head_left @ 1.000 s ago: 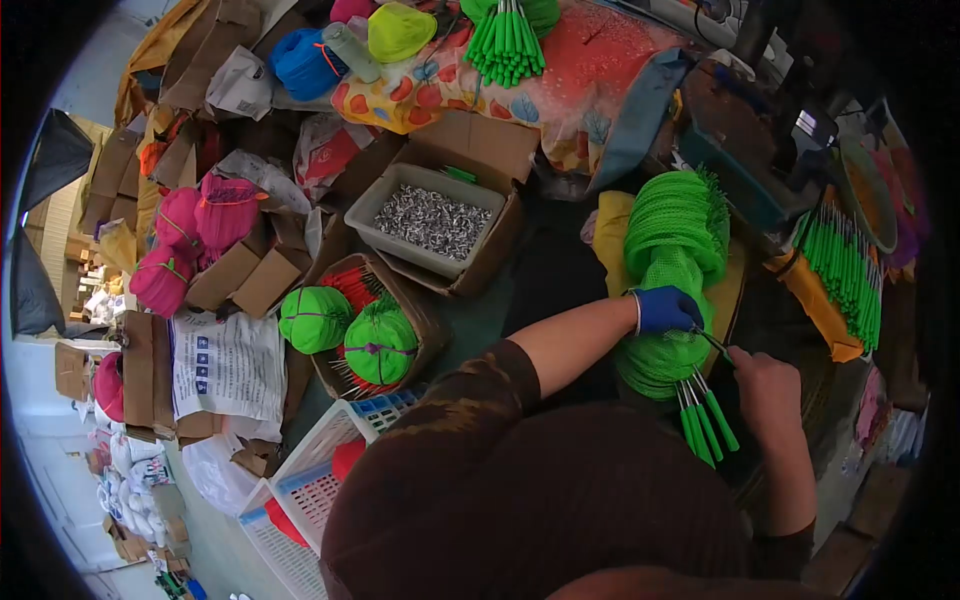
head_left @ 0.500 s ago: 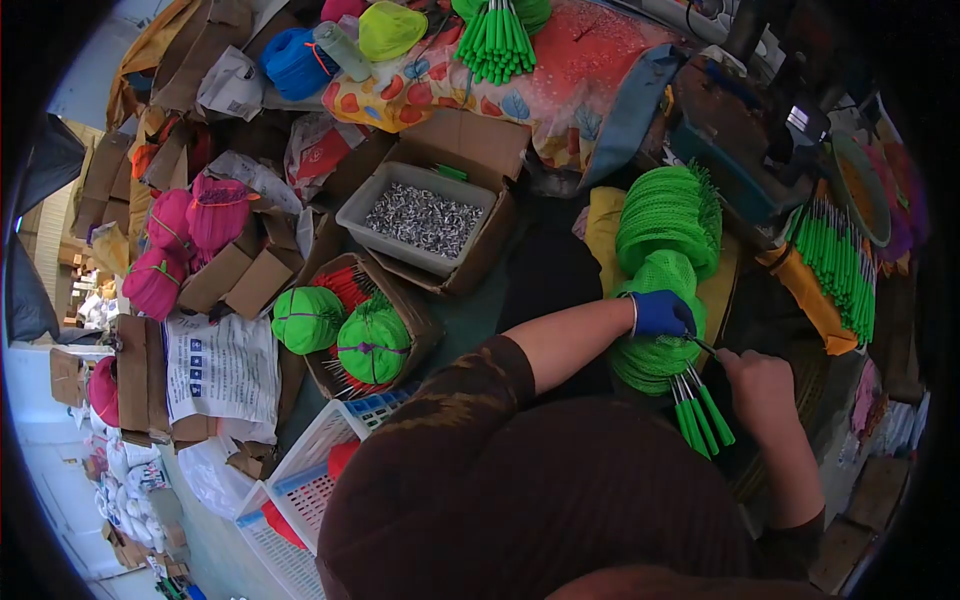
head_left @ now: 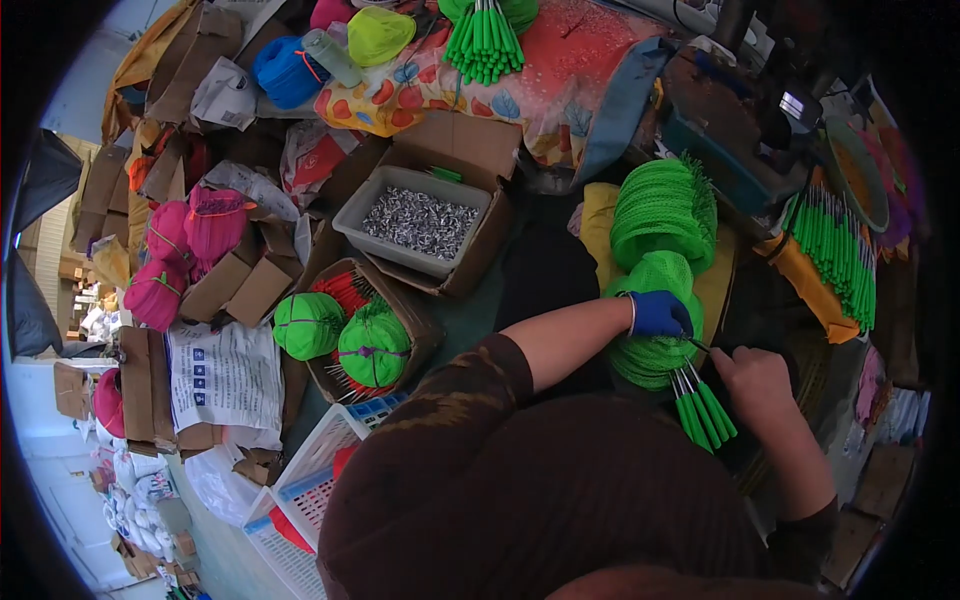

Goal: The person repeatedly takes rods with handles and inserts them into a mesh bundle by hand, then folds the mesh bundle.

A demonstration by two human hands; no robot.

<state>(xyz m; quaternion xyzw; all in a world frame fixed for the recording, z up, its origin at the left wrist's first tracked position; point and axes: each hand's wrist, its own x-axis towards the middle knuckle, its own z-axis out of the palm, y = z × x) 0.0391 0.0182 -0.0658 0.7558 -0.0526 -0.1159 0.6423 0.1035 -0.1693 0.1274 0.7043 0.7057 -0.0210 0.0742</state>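
Observation:
My left hand (head_left: 660,314), in a blue glove, is closed on the green netting (head_left: 650,355) in front of me. Metal rods with green handles (head_left: 703,415) stick out from the netting's near end. Just right of them, my right hand (head_left: 750,381) is closed round a thin dark tool (head_left: 700,345), whose tip reaches the netting beside my left fingers. A thick roll of stacked green netting (head_left: 665,215) lies beyond, over yellow cloth (head_left: 600,230).
A grey tub of small metal parts (head_left: 412,222) sits in a cardboard box. Green net bundles (head_left: 373,343) fill another box. White plastic crates (head_left: 310,470) stand at lower left. Green-handled rods (head_left: 835,250) and a machine (head_left: 730,140) are at right.
The view has shifted slightly. My right hand has moved a little away from the netting's end, to the lower right, with the tool. My left hand stays on the netting.

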